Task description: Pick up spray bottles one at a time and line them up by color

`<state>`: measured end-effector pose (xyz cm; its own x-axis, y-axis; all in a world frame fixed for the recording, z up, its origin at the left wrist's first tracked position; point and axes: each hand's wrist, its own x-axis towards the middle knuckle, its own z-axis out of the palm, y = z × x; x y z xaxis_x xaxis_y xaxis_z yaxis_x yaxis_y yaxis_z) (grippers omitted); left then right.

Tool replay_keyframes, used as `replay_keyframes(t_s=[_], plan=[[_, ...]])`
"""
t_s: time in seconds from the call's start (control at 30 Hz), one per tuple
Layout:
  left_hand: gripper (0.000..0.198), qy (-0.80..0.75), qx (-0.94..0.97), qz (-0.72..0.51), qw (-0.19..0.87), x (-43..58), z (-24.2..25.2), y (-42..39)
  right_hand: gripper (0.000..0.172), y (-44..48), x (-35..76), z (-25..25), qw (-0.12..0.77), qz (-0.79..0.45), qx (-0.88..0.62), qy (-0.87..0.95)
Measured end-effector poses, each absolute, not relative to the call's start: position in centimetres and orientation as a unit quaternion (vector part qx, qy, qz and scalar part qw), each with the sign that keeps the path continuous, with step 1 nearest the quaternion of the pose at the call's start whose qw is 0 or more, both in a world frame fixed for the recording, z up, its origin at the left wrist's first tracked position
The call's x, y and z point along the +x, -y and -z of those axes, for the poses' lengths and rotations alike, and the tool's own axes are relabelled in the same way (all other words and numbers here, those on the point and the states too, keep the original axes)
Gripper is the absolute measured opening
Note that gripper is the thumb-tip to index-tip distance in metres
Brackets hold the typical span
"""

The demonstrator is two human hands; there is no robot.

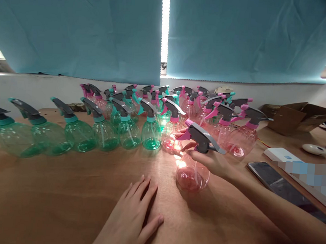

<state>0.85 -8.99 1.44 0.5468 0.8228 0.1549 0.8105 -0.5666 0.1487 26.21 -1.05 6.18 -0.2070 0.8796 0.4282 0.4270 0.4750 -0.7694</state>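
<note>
Wooden table point(65, 189), brown top, sound. From 9 to 12 o'clock a row of green spray bottles point(79, 133) stands upright, close-packed, with more behind. At 1 o'clock stands a cluster of pink spray bottles point(236, 139), equally tight. One lone pink bottle point(190, 177) stands apart just right of centre, on a bright patch of light. At 6 o'clock the left hand point(133, 217) lies palm down, fingers spread. At 2 o'clock sits an open cardboard box point(290, 118); at 3 o'clock a white oval object point(315, 149), a flat white box point(282, 154) and a dark phone point(270, 180), face up.
</note>
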Motion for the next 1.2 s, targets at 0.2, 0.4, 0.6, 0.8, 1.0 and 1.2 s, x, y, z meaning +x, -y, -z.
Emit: replay_keyframes(t_s=[0.2,0.4,0.6,0.8,1.0,1.2], plan=[[0.067,-0.531,0.826,-0.189,0.008,-0.3,0.9,11.5,0.014,1.6,25.8,-7.6,0.443,-0.262,-0.456,0.726],[0.065,-0.53,0.829,-0.18,-0.011,0.1,2.0,11.1,0.017,2.3,25.9,-8.6,0.418,-0.261,-0.447,0.746],[0.062,-0.52,0.836,-0.165,-0.059,0.2,3.1,11.0,0.019,1.9,25.9,-7.6,0.431,-0.279,-0.43,0.742],[0.061,-0.518,0.838,-0.157,-0.067,0.1,3.2,11.0,0.043,1.3,26.1,-6.5,0.451,-0.269,-0.427,0.736],[0.06,-0.509,0.842,-0.165,-0.066,0.1,3.0,10.9,0.033,1.4,26.2,-6.5,0.436,-0.244,-0.417,0.759],[0.062,-0.501,0.846,-0.179,-0.047,0.2,2.3,10.5,0.031,1.6,26.1,-7.1,0.417,-0.242,-0.434,0.761]])
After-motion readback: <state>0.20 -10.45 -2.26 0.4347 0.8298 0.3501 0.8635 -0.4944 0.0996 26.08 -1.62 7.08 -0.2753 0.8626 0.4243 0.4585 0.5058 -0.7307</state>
